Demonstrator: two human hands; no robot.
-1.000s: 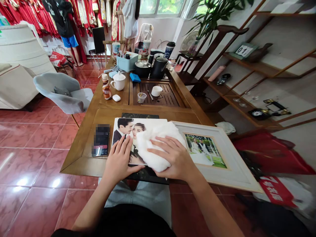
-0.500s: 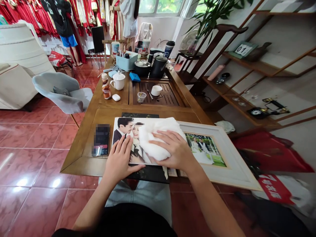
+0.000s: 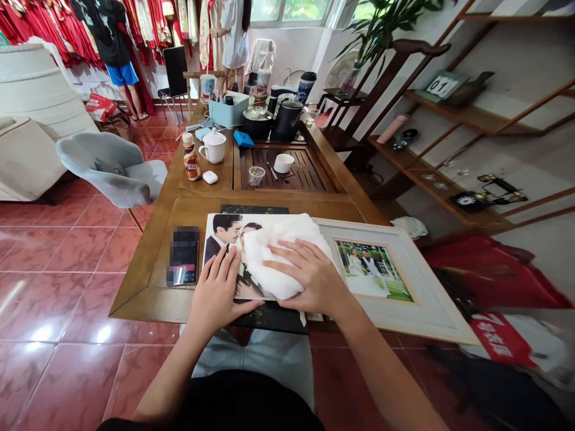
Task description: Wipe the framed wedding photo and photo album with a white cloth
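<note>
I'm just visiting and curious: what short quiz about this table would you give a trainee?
1. True or false: the left hand lies flat on the photo print.
2. What does the right hand press down on? A. a white cloth B. a teacup C. a bottle
3. Fill in: the phone lies to the ___ of the print, as the person sees it.

Key: 1 true; 2 A; 3 left.
</note>
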